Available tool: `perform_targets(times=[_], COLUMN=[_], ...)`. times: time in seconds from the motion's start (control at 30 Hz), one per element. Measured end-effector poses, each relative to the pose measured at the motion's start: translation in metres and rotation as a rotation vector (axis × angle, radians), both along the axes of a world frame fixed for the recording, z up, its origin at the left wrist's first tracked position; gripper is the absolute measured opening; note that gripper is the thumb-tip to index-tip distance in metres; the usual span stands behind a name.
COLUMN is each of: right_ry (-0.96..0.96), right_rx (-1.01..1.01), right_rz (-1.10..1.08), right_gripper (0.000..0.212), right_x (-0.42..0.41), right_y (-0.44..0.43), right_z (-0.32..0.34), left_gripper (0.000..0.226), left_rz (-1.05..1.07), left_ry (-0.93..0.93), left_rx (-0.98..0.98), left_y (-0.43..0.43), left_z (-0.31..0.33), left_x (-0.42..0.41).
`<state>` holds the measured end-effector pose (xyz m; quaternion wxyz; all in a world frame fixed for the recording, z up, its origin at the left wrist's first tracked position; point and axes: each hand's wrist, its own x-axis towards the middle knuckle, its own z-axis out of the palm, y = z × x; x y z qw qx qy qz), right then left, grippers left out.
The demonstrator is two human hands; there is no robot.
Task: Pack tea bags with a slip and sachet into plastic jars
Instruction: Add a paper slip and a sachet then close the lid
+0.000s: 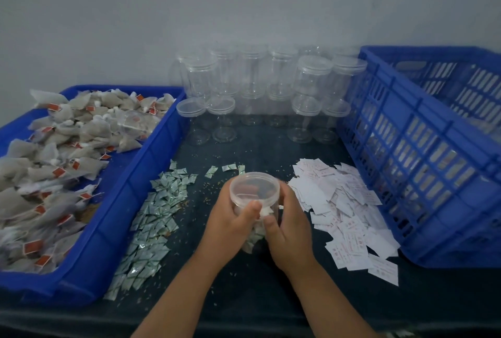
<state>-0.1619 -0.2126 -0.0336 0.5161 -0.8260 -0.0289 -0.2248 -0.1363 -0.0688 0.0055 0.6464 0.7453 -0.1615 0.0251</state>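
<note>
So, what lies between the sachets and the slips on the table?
The head view shows the jar there, gripped by the left hand and the right hand, over crumbs on the dark table.

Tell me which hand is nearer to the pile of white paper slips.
Right. The right hand holds the jar on its right side, close beside the slips. The left hand holds the jar's left side, farther away, toward the green sachets.

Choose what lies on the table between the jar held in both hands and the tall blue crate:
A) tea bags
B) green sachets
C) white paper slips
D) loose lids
C: the pile of white paper slips spreads between the jar and the blue crate; the green sachets lie on the jar's other side.
</note>
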Motion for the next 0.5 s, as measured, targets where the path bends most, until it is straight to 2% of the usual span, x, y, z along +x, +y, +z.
perform_targets(times=[0.13, 0.23, 0.27, 0.37, 0.4, 0.5], right_ry=[0.198, 0.277, 0.279, 0.233, 0.217, 0.122], right_rx=[-0.063, -0.258, -0.316, -0.452, -0.471, -0.445], right_rz=[0.163, 0.181, 0.173, 0.136, 0.106, -0.026], right_gripper=[0.112, 0.124, 0.122, 0.089, 0.084, 0.090], right_x=[-0.005, -0.011, -0.016, -0.033, -0.040, -0.063], right_y=[-0.011, -0.042, -0.053, -0.086, -0.097, -0.132], right_z=[0.044, 0.094, 0.111, 0.155, 0.168, 0.207], left_gripper=[0.060, 0.054, 0.055, 0.057, 0.055, 0.043], left_rz=[-0.033, -0.091, -0.128, -0.217, -0.229, -0.162], left_ry=[-0.037, -0.067, -0.086, -0.175, -0.188, -0.235], left_rx=[-0.010, -0.036, -0.032, -0.053, -0.082, -0.103], left_y=[-0.001, -0.011, -0.017, -0.048, -0.060, -0.096], left_z=[0.008, 0.022, 0.030, 0.059, 0.070, 0.098], left_x=[0.001, -0.003, -0.005, -0.010, -0.010, 0.004])
